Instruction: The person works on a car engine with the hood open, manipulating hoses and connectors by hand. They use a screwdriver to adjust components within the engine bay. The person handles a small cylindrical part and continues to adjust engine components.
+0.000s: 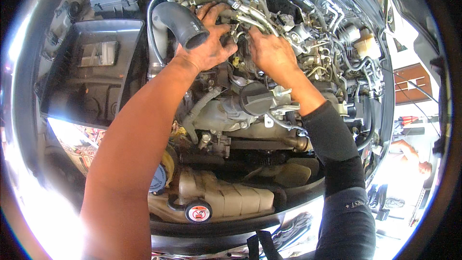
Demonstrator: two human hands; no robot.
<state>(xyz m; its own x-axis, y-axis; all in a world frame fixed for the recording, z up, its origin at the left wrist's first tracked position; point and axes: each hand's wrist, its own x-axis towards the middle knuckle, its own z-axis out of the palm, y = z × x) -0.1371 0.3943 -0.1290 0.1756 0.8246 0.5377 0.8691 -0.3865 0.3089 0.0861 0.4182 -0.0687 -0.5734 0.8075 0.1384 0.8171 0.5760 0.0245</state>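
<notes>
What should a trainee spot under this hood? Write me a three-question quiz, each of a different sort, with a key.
1. Multiple choice: on which side is the long black fabric sleeve worn?
A) left
B) right
C) both

2. True or false: the beige moulded plastic tank lies nearer the picture's lower edge than the bare left hand and the bare right hand.

3. Name it: which tubular part has its open end in front of the left hand's wrist?

Key:
1. B
2. True
3. The curved, smooth black hose
</notes>
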